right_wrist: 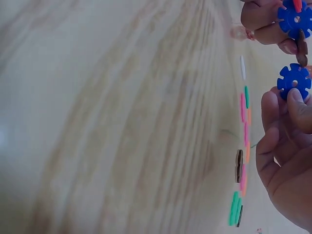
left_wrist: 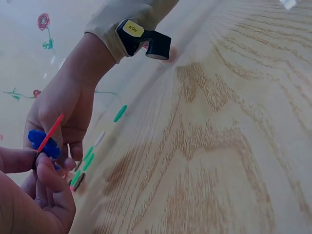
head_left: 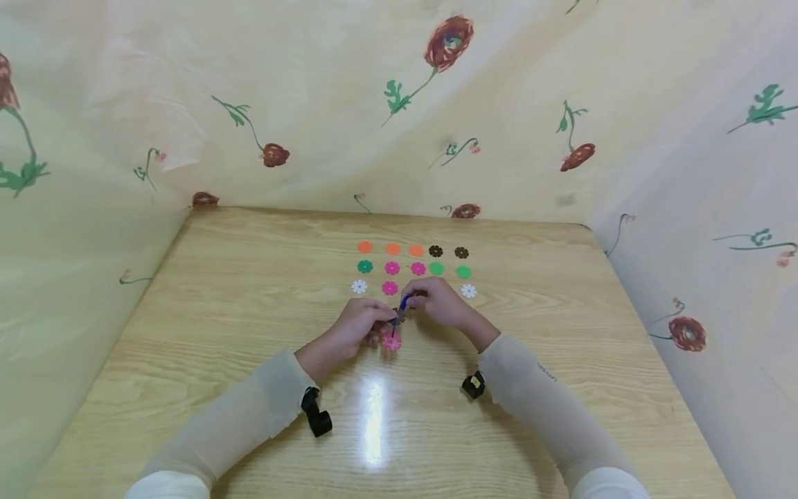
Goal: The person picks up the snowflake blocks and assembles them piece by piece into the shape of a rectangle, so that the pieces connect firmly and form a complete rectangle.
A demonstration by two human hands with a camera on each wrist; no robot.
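My left hand [head_left: 358,322] pinches a small chain of notched plastic discs between thumb and fingers. In the right wrist view a blue disc [right_wrist: 288,22] shows at the left fingers, a red-pink disc [right_wrist: 298,5] set into its edge. A brown disc [right_wrist: 302,48] stands between that disc and a second blue disc [right_wrist: 294,75]. My right hand [head_left: 438,301] pinches this second blue disc by its rim, close against the brown one. From the head view the pink disc [head_left: 391,342] hangs at the near end, below the left fingertips.
Loose notched discs lie in rows beyond the hands: orange [head_left: 392,249], brown [head_left: 461,253], magenta [head_left: 392,267], green [head_left: 463,272], dark green [head_left: 364,266] and white [head_left: 359,286]. They rest on a wood-grain table [head_left: 249,277], with floral-printed sheeting [head_left: 337,104] around it.
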